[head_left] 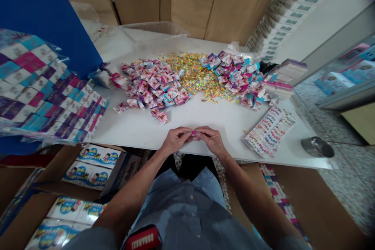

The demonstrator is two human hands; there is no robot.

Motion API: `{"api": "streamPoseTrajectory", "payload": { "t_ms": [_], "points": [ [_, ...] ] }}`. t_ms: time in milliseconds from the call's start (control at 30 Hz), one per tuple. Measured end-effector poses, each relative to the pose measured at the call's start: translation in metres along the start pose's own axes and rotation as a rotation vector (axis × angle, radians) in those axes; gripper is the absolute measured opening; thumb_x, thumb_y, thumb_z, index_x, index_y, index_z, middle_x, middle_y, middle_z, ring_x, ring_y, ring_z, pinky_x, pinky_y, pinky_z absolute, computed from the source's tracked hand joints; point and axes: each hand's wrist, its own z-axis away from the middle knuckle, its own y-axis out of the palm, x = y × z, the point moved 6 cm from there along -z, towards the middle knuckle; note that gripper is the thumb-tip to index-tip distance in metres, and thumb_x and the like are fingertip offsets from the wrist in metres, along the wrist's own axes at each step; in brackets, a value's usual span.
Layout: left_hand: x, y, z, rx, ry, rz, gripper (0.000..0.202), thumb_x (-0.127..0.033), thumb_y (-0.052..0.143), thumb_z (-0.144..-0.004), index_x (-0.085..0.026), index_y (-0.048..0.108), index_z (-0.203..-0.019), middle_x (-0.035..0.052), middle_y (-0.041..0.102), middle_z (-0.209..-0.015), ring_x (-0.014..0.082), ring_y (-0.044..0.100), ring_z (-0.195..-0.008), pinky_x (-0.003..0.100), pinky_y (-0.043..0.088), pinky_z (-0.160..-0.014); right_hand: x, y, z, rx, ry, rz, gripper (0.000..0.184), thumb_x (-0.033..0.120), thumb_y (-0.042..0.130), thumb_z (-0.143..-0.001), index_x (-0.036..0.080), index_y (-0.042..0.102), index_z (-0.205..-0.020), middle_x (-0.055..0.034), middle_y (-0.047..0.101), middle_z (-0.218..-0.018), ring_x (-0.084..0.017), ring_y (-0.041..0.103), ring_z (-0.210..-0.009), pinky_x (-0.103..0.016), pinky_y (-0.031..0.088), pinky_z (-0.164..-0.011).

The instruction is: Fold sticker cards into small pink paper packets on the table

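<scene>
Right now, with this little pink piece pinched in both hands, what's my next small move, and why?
Probably set the small pink piece down on the white table before reaching out: your left hand and right hand are both closed on it, so neither looks free, and the heap of small pink-and-white packets lies farther out beyond them.

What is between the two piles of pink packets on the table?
In the head view, a heap of tiny yellow bits lies between the left pile and the right pile.
</scene>
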Motion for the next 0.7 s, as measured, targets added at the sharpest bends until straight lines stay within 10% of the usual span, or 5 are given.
{"api": "streamPoseTrajectory", "payload": {
  "t_ms": [333, 567, 700],
  "points": [
    [-0.014, 0.001, 0.012, 0.000, 0.347, -0.186, 0.018, -0.026, 0.069, -0.090, -0.019, 0.078, -0.104, 0.0095, 0.077, -0.105, 0.0180, 0.073, -0.098, 0.031, 0.058, -0.092, 0.013, -0.001, 0.018, 0.126, -0.290, 0.297, 0.027, 0.027, 0.066, -0.094, 0.033, 0.074, -0.119, -0.0057, 0.073, -0.119, -0.020, 0.070, -0.108, -0.039, 0.057, -0.099],
    [-0.006, -0.001, 0.010, -0.032, 0.341, -0.212, 0.016, -0.026, 0.067, -0.091, -0.021, 0.080, -0.100, 0.0082, 0.079, -0.103, 0.0177, 0.074, -0.096, 0.031, 0.060, -0.091, 0.009, 0.006, 0.027, 0.055, -0.478, 0.423, 0.033, 0.017, 0.061, -0.095, 0.033, 0.072, -0.122, -0.0069, 0.072, -0.120, -0.019, 0.070, -0.103, -0.037, 0.060, -0.090],
    [-0.004, -0.002, 0.009, -0.068, 0.291, -0.197, 0.018, -0.031, 0.066, -0.092, -0.020, 0.079, -0.096, 0.0080, 0.079, -0.101, 0.0179, 0.074, -0.094, 0.030, 0.060, -0.090, 0.005, 0.007, 0.023, 0.049, -0.358, 0.357, 0.025, 0.023, 0.063, -0.095, 0.030, 0.075, -0.115, -0.0066, 0.074, -0.113, -0.020, 0.070, -0.101, -0.037, 0.060, -0.092]
  ]
}}
